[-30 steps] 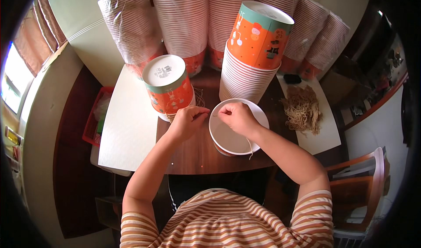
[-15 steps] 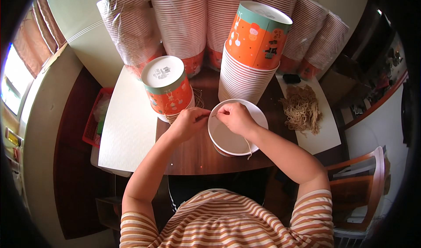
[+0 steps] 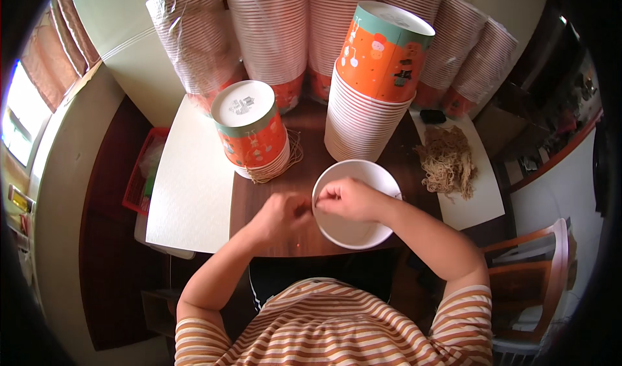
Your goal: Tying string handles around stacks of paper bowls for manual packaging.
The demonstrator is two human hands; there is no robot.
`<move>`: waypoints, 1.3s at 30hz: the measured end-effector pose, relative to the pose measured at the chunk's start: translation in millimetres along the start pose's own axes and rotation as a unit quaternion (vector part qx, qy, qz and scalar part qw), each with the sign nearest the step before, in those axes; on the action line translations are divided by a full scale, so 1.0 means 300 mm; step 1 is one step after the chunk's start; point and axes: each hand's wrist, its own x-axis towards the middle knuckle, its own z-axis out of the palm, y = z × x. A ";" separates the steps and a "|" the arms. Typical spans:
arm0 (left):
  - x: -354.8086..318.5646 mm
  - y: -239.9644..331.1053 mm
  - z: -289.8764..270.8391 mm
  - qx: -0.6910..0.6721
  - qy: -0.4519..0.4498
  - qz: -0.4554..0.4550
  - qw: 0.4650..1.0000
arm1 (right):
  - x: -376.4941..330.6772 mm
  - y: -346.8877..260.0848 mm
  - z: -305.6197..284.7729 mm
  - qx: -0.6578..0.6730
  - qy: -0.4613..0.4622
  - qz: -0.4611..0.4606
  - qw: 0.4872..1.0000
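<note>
On the dark wooden counter (image 3: pixel 285 191) a white paper bowl (image 3: pixel 363 231) stands open side up. The right hand (image 3: pixel 350 199) rests over its left rim, the left hand (image 3: pixel 280 214) just beside; both sets of fingers pinch narrow, contents untellable.

Both hands drawn back toward the body: left hand (image 3: pixel 280 216) now off the bowl (image 3: pixel 355 230); right hand (image 3: pixel 350 199) lower over its rim.
</note>
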 end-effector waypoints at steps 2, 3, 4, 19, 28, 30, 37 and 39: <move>-0.088 -0.032 0.053 -0.235 -0.055 -0.090 0.966 | -0.066 0.009 0.018 -0.011 -0.051 -0.025 0.998; -0.132 -0.064 0.080 -0.297 -0.074 -0.093 0.947 | -0.117 -0.031 0.016 -0.054 -0.085 -0.024 0.995; -0.182 -0.067 0.100 -0.354 -0.089 -0.092 0.926 | -0.168 -0.081 0.016 -0.096 -0.123 -0.024 0.987; -0.259 0.016 0.166 -0.469 0.078 0.131 0.870 | -0.313 -0.071 0.055 -0.327 0.071 -0.232 0.913; -0.198 0.072 0.144 -0.495 0.039 -0.025 0.868 | -0.212 -0.173 -0.001 -0.161 0.020 -0.348 0.923; -0.205 0.069 0.153 -0.453 0.037 -0.022 0.890 | -0.169 -0.174 0.008 -0.113 -0.016 -0.333 0.936; -0.212 0.035 0.152 -0.471 0.037 0.001 0.881 | -0.138 -0.144 0.064 -0.322 0.340 -0.369 0.803; -0.221 0.013 0.145 -0.496 0.043 0.008 0.867 | -0.187 -0.126 0.073 -0.296 0.350 -0.363 0.811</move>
